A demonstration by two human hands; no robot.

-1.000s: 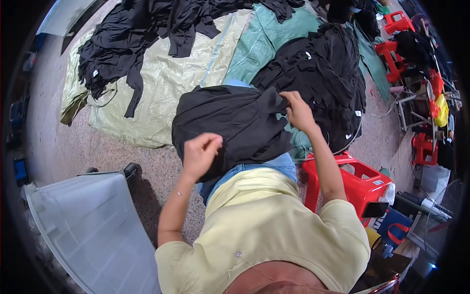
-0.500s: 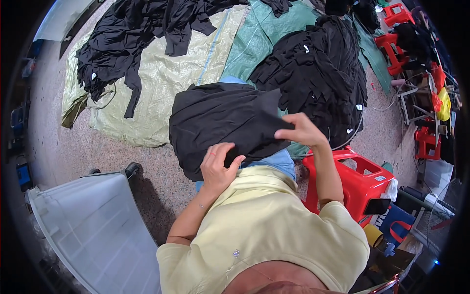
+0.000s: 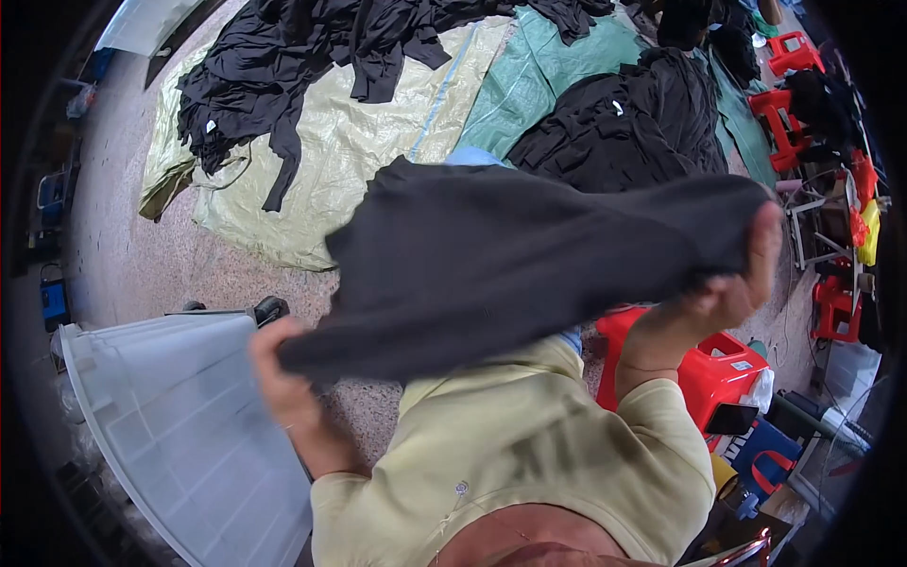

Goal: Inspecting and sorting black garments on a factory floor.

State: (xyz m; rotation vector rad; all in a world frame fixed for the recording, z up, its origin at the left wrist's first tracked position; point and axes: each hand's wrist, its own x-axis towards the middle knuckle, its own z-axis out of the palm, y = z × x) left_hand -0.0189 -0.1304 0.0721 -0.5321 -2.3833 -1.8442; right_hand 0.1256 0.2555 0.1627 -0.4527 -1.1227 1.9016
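A black garment (image 3: 510, 265) is stretched out above my lap between both hands, its kind not clear from its shape. My left hand (image 3: 281, 364) grips its lower left corner beside the white plastic bin. On the other side, my right hand (image 3: 751, 279) holds the upper right end, raised higher than the left. Both hands are somewhat blurred by motion, and the cloth hides part of the fingers. Behind the raised cloth lies a pile of black garments (image 3: 628, 123), its nearer part covered from view.
More black garments (image 3: 255, 76) lie on a pale yellow woven sheet (image 3: 378, 132) ahead, with a green sheet (image 3: 539, 71) beside it. The white bin (image 3: 179, 416) stands at my left, a red stool (image 3: 727, 378) with a phone (image 3: 732, 419) at its edge at my right.
The garment was bunched on my lap and is now lifted and spread wide. My left hand moved left, my right hand moved right, both now grasping its ends.
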